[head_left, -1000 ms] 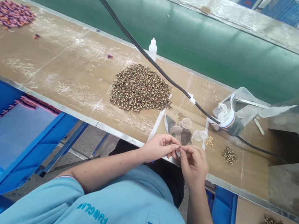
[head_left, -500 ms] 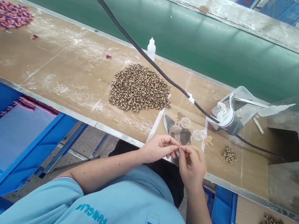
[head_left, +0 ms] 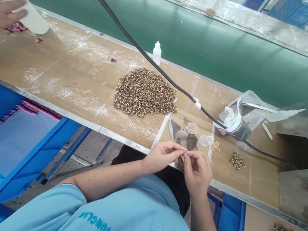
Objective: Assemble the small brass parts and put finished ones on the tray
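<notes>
Light blue short-sleeved shirt [head_left: 119, 216], teal lettering, striped tab, bare forearms

The piece pinched between the left hand [head_left: 163, 155] and right hand [head_left: 198, 169] is too small to be identified. A co-worker's hand [head_left: 2, 9] is cut off by the left edge.

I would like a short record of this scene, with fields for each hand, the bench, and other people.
left hand: fingertips pinched on a tiny piece, too small to identify
right hand: fingertips meet the left hand's
bench: big pile of small rings, dropper bottle, black cable
other person: hand at far left holding a white container
</notes>
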A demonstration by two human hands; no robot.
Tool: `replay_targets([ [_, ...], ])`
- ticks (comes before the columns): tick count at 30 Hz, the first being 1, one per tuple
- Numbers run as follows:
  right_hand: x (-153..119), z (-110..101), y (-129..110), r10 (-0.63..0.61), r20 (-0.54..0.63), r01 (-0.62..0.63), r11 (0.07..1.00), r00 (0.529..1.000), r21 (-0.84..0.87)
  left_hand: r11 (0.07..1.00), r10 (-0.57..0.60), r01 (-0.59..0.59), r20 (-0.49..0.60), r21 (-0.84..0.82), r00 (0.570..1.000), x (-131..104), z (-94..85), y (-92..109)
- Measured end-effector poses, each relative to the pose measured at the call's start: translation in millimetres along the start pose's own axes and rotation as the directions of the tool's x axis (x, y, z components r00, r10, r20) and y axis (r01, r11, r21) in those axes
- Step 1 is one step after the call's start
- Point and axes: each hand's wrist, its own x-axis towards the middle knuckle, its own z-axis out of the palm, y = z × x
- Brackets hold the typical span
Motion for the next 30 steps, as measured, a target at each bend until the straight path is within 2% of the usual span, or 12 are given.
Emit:
replay_targets([
  [4, 0, 3, -6, 0.047, -0.023, -0.046, 0.998, 0.999, 0.038, 0.988, 0.126, -0.121, -0.056, 0.093, 0.99, -3, 1.4, -4],
  [7, -2, 5, -5, 0.025, -0.041, -0.024, 1.0, 0.999, 0.015, 0.984, 0.14, -0.131, -0.069, 0.122, 0.988, -3, 2.1, -4],
  [11, -4, 5, 1, -0.11, -0.066, 0.103, 0.989, 0.992, -0.103, 0.998, 0.029, -0.027, -0.038, 0.048, 0.999, -2, 1.7, -1],
  [15, -2, 1, 9, -0.318, -0.024, 0.304, 0.924, 0.948, -0.233, 0.991, -0.12, 0.122, 0.023, -0.056, 0.992, 1, -1.0, 3],
  [18, 2, -1, 12, -0.38, 0.013, 0.372, 0.896, 0.925, -0.244, 0.982, -0.163, 0.165, 0.028, -0.093, 0.986, 2, -2.8, 5],
  [20, 3, -1, 11, -0.34, 0.024, 0.337, 0.917, 0.94, -0.214, 0.979, -0.166, 0.168, 0.026, -0.116, 0.986, 3, -3.0, 5],
  [25, 3, 4, 5, -0.146, 0.003, 0.146, 0.986, 0.989, -0.079, 0.982, -0.136, 0.136, 0.014, -0.128, 0.991, 2, -2.1, 4],
  [30, 1, 7, 1, -0.149, -0.011, 0.148, 0.984, 0.989, -0.098, 0.988, -0.093, 0.092, -0.001, -0.124, 0.996, -1, -1.0, 4],
])
